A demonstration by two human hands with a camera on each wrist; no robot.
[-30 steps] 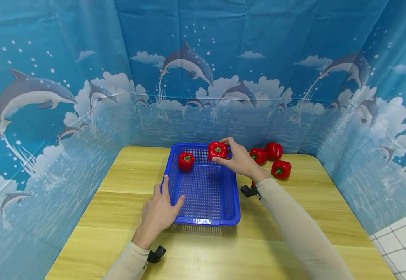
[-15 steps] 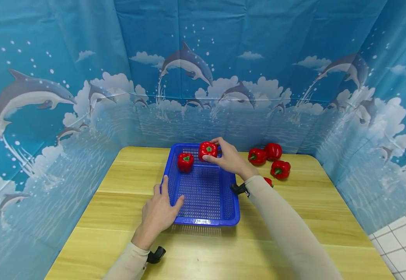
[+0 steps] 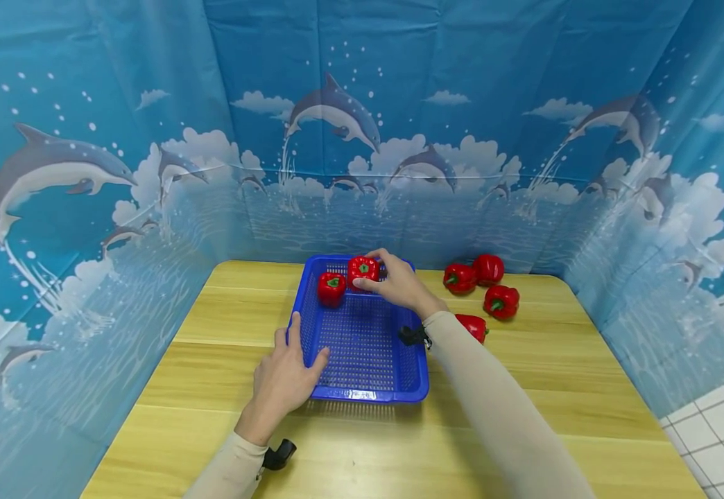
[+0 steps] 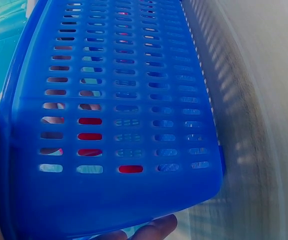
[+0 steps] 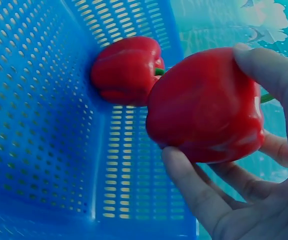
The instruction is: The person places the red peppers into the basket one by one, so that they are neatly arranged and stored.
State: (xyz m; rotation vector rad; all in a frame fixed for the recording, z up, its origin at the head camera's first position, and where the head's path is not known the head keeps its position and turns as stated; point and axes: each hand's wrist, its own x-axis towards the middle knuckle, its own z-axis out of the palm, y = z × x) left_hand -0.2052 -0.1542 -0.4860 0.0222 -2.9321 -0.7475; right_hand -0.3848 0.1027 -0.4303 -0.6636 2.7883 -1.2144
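In the head view my right hand [image 3: 401,283] holds a red bell pepper [image 3: 363,272] over the far side of a blue plastic basket [image 3: 421,378]. Thumb and fingers span the pepper, as the right wrist view shows, with the green stem partly visible. Another red bell pepper [image 3: 331,290] stands in the basket's far left corner, beside the held one. My left hand [image 3: 282,378] holds the basket's left side, thumb over the rim. In the left wrist view fingertips [image 4: 160,227] show below the perforated wall; the rest of those fingers is hidden.
Several more red bell peppers [image 3: 501,303] lie on the wooden table [image 3: 212,374] right of the basket; one [image 3: 473,327] is partly covered by the right sleeve. A blue dolphin-print curtain [image 3: 337,215] hangs behind and at both sides.
My right hand has carried the pepper left and slightly lower, towards the one in the basket. The pepper beside my right sleeve has come more into sight. My left hand has stayed put.
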